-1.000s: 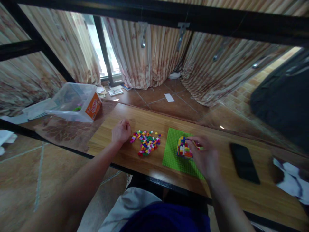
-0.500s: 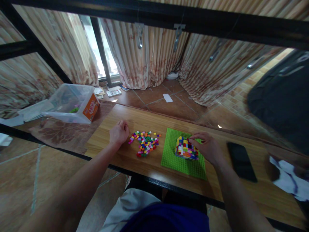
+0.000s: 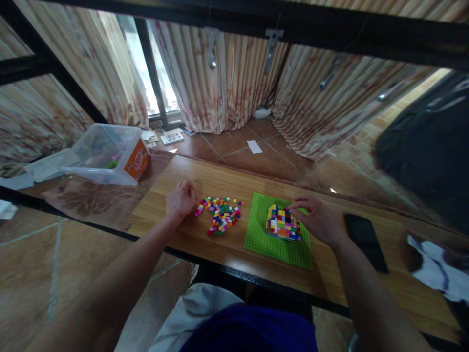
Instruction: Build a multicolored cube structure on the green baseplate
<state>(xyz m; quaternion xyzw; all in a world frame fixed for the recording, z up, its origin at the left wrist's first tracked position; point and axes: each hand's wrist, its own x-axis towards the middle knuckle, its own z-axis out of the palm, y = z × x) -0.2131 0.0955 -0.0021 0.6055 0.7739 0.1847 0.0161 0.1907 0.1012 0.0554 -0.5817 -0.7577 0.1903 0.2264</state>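
Note:
My left hand point(image 3: 181, 198) rests on the wooden table with its fingers curled in, left of a loose pile of small coloured building bricks point(image 3: 224, 215). Whatever those fingers may hold is hidden. To the right of the pile lies a green studded baseplate point(image 3: 256, 237). On it stands a block-shaped build of many-coloured bricks point(image 3: 282, 225). My right hand point(image 3: 311, 215) reaches over the right side of the baseplate, thumb and forefinger closed together at the build's upper right edge. Anything between these fingertips is too small to make out.
A black phone point(image 3: 366, 242) lies right of the baseplate, with crumpled white paper point(image 3: 434, 266) farther right. A clear plastic box point(image 3: 98, 173) with an orange label stands left of the table point(image 3: 154, 200). A black bar point(image 3: 242, 24) crosses above, before the curtains point(image 3: 242, 83).
My right hand has shifted slightly on the build's upper right edge, uncovering a little more of its top. My left hand stays where it was. The camera view has tilted a little.

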